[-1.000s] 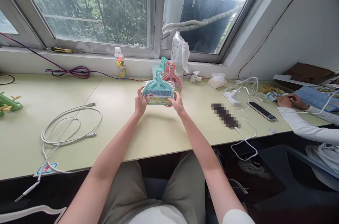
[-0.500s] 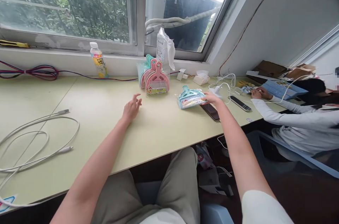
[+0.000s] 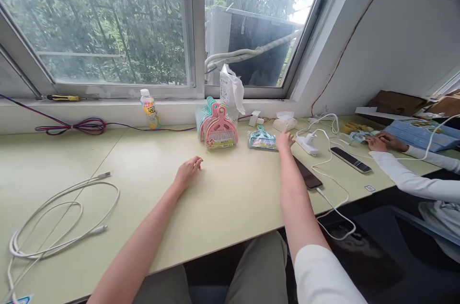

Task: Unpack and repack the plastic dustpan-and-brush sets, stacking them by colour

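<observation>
Across the table (image 3: 215,217), three o'clock of the pink dustpan set (image 3: 221,136), the teal dustpan set (image 3: 263,142) lies nine-to-three, beside the nearer right hand (image 3: 285,141), fingers loosely open; left hand's (image 3: 187,172) half-curled, empty.

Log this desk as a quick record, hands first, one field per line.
Left hand: empty, at the desk
Right hand: at the right end of the teal dustpan, grip unclear
Stack: upright dustpans, pink one in front
Bottle: upright, left of the stack
White cable: loosely coiled, far left
Phones: two, right of the stack
</observation>
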